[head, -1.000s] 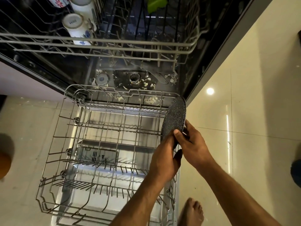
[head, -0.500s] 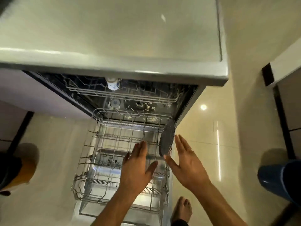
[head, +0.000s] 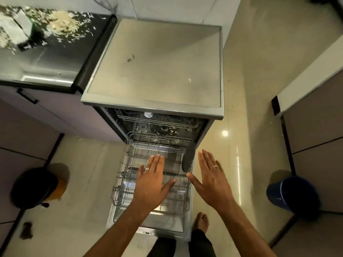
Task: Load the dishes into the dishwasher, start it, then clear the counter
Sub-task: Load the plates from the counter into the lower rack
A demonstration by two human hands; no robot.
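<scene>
Both hands, left hand [head: 152, 179] and right hand [head: 211, 179], hover released, grasping nothing; the dark plate [head: 188, 158] stands on edge at the lower rack's [head: 118, 188] two o'clock corner. Fetch further dishes from the messy table [head: 46, 51], slotting each upright between tines.

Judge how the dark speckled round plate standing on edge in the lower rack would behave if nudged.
The plate stands on its rim, so it could tip or roll. It looks rigid and probably breakable. Only the lower rack supports it; neither hand touches it.

Two flat hands, left hand [head: 151, 184] and right hand [head: 211, 179]; one dark plate [head: 188, 158] at 3 o'clock in one lower rack [head: 130, 175]; two buckets, blue [head: 291, 193] and orange [head: 35, 186].
</scene>
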